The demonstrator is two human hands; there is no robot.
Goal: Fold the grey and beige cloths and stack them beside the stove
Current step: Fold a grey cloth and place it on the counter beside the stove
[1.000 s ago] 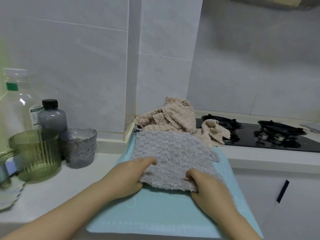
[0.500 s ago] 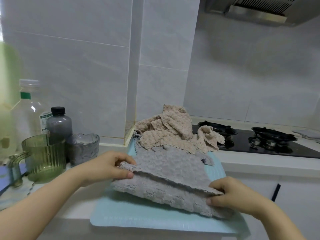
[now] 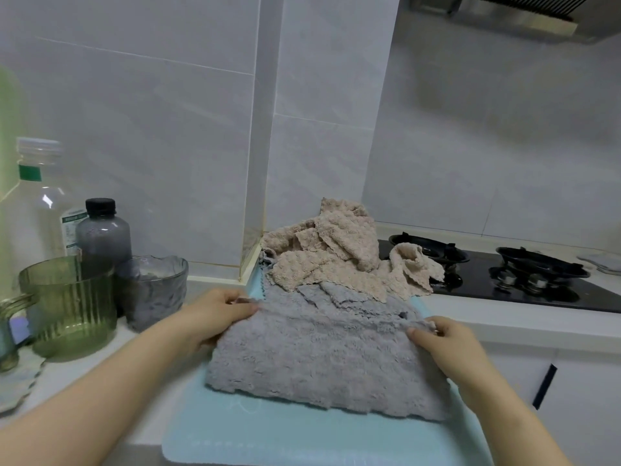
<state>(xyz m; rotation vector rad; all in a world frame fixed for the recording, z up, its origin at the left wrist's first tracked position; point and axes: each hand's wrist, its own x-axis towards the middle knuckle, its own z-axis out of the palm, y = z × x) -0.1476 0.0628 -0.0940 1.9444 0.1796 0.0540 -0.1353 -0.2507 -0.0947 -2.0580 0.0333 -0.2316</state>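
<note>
Our left hand (image 3: 215, 317) pinches the far left corner of the grey cloth (image 3: 319, 358) and our right hand (image 3: 447, 344) pinches the far right corner. The hands are well apart, so the doubled edge lies taut and square. We judge this to be the first fold being laid flat.

At the far left of the counter (image 3: 504, 326) stand a clear bottle (image 3: 37, 203), a dark bottle (image 3: 102, 237), a green ribbed jug (image 3: 67, 304) and a grey glass bowl (image 3: 151, 290), beside our work but not touching it. The grey cloth lies on a blue mat (image 3: 268, 432), which gives it a clean flat bed. Behind it, the beige cloths (image 3: 336, 257) lie heaped and unfolded, one trailing onto the stove (image 3: 504, 280) at the right. They probably wait their turn, and the stack will want the mat beside that stove.
</note>
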